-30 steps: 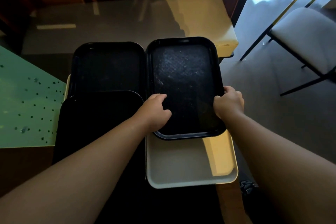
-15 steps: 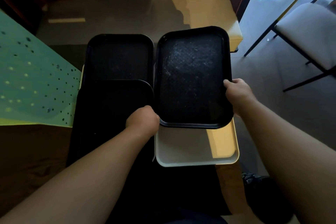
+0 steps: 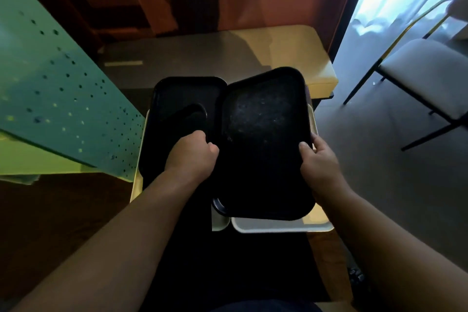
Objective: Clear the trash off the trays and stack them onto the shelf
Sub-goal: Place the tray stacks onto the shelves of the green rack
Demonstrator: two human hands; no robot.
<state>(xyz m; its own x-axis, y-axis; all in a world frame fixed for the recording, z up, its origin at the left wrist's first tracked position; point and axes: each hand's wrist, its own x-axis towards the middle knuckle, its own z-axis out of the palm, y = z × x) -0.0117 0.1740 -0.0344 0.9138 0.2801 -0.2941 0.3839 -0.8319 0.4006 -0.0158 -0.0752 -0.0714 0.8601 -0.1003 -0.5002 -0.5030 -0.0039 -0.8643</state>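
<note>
While the left hand (image 3: 192,157) and right hand (image 3: 317,162) curl their fingers round the side rims of a black tray (image 3: 263,139) at frame centre, it overlaps a cream tray (image 3: 281,227). Another black tray (image 3: 187,91) lies just left. A green perforated panel (image 3: 58,99) crowds the left; grey floor (image 3: 395,185) and a chair (image 3: 425,78) lie right.

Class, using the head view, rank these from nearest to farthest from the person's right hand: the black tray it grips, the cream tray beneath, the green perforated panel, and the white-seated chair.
From the right hand:
1. Black tray, gripped at its right edge.
2. Cream tray, just below the black one.
3. White-seated chair, off to the right.
4. Green perforated panel, far left.
</note>
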